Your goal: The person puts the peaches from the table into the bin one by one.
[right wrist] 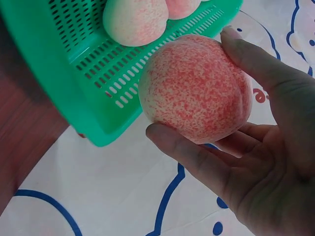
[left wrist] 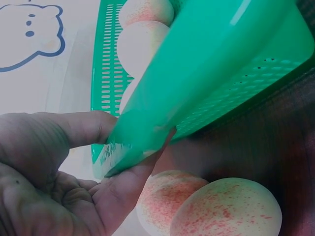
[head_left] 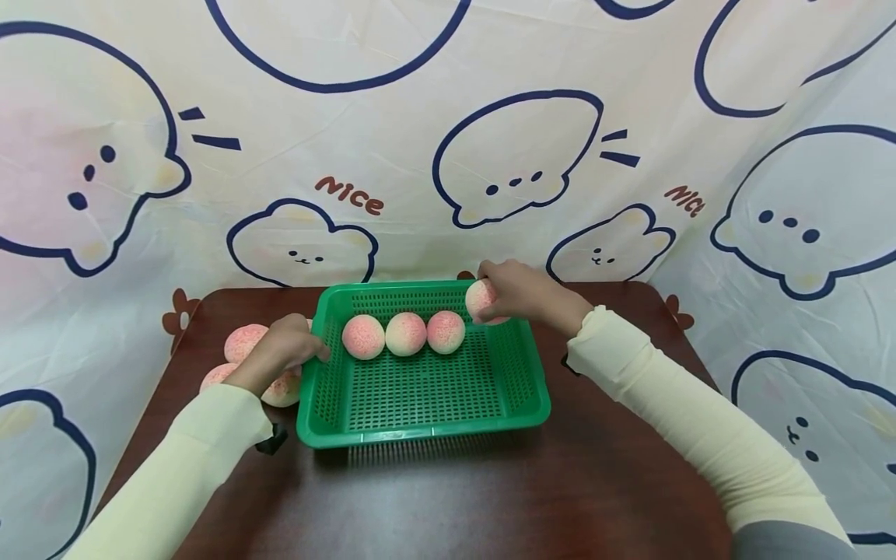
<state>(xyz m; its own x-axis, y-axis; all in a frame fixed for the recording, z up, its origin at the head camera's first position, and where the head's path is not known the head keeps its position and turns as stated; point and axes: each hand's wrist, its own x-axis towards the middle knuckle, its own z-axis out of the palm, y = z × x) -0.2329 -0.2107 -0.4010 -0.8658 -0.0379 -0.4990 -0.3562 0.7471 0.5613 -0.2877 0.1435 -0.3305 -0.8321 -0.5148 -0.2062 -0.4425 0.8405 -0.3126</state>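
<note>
A green plastic basket (head_left: 427,430) with slotted walls sits on the table. Inside it three pink-and-cream peaches (head_left: 406,334) stand in a row along the far side. My left hand (head_left: 285,346) grips the basket's left rim, thumb on the inner side and fingers underneath, as the left wrist view shows. My right hand (head_left: 521,292) holds another peach (right wrist: 194,88) between thumb and fingers, above the basket's far right corner. To the left of the basket lie several loose peaches (head_left: 245,342), partly hidden behind my left hand and forearm.
The dark brown table (head_left: 448,498) ends at a cloth (head_left: 406,148) with cartoon drawings, which hangs behind it and along both sides. Bare wood shows in front of the basket and to its right.
</note>
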